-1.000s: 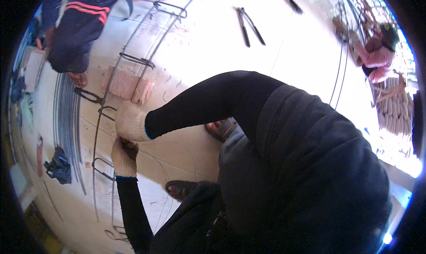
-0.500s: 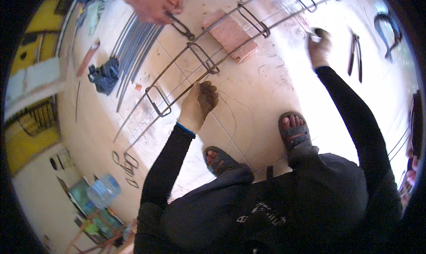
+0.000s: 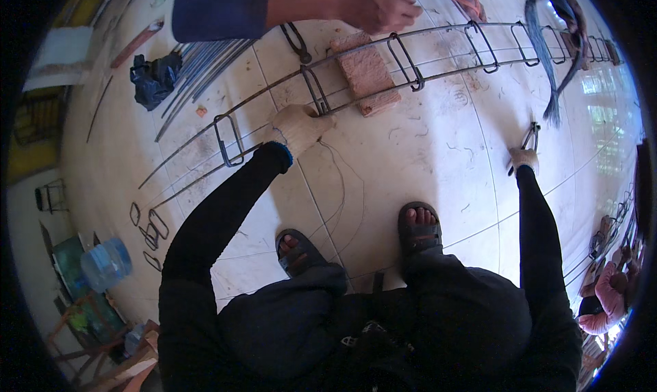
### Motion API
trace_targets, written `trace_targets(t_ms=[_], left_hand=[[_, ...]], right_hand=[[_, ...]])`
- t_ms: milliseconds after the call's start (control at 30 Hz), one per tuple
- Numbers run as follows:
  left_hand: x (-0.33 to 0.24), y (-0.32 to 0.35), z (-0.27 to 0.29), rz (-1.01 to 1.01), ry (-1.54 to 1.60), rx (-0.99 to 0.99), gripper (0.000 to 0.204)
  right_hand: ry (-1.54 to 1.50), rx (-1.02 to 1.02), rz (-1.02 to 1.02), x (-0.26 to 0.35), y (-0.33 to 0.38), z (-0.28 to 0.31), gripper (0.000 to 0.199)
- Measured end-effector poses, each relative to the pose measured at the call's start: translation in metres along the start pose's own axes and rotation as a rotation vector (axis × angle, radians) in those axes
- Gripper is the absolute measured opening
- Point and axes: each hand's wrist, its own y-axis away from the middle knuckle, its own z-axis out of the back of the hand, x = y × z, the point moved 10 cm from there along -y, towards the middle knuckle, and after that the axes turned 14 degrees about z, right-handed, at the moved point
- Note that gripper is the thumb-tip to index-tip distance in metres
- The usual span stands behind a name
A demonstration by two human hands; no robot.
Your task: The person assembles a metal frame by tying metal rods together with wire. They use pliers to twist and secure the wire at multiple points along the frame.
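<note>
- While the left hand [image 3: 298, 130] is against the near rod of the metal frame [image 3: 416, 84], the pliers [image 3: 534, 128] are well apart from it, off to the person's right, in the right hand [image 3: 525, 159].
- Nearest to the pliers is the right hand: its gloved fingers look wrapped round the handles, with the head sticking out past the glove, away from the body.
- The pliers' long axis runs roughly in line with the right forearm, whereas the frame lies crosswise, slanting from lower left to upper right.
- The left glove's back faces up and hides most of its fingers, so whether they pinch the rod or the thin wire [image 3: 343, 186] can't be made out; that wire trails from near the glove toward the feet.
- Just right of the left hand, the frame passes over a brick [image 3: 363, 73].
- Beyond it, a co-worker's hand [image 3: 380, 8] hangs near the far rod.
- Underneath is a pale tiled floor [image 3: 438, 159] with small scraps; steel rods [image 3: 212, 67] and a black bag [image 3: 154, 84] lie past the frame, loose loops [image 3: 157, 224] by its left end.
</note>
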Motion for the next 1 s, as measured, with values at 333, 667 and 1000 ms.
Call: trace_targets(t_ms=[333, 667, 1000], left_hand=[[-0.052, 0.028, 0.005, -0.449, -0.523, -0.49, 0.022], [0.036, 0.028, 0.01, -0.13, 0.32, -0.265, 0.032], [0.047, 0.027, -0.078, 0.152, 1.413, 0.635, 0.038]], right_hand=[[0.199, -0.044, 0.084, 0.045, 0.054, 0.04, 0.058], [-0.928, 0.092, 0.141, 0.089, 0.131, -0.019, 0.026], [-1.354, 1.406, 0.425, 0.369, 0.368, 0.03, 0.043]])
